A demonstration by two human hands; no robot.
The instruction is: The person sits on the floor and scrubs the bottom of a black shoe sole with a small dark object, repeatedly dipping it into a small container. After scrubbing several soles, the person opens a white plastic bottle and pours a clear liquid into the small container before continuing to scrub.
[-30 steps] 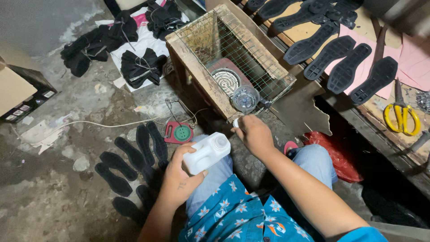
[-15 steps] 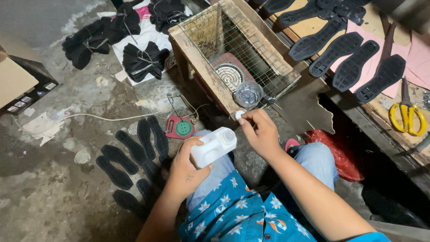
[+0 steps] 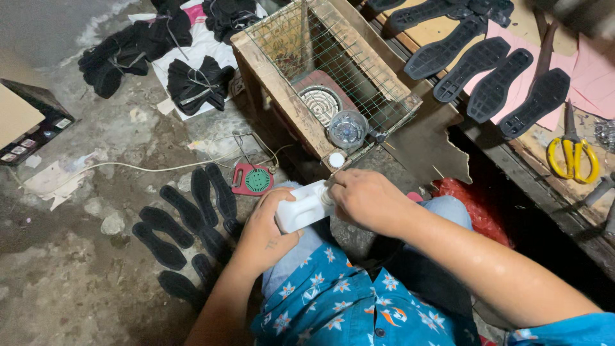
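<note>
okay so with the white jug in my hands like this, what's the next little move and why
Probably pick up the small white cap from the crate edge. The left hand holds the white jug on the lap, and the right hand fingers sit at its neck, which looks uncapped.

A flat cardboard box, tan on top with a dark side bearing small pale labels, lies on the floor at the frame's left edge.

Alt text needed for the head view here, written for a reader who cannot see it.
Seen from above, the left hand holds a small white plastic jug over the lap while the right hand works at its mouth. Nearby, a white cap rests on a wooden wire-mesh crate, with black shoe soles on the concrete floor.
</note>
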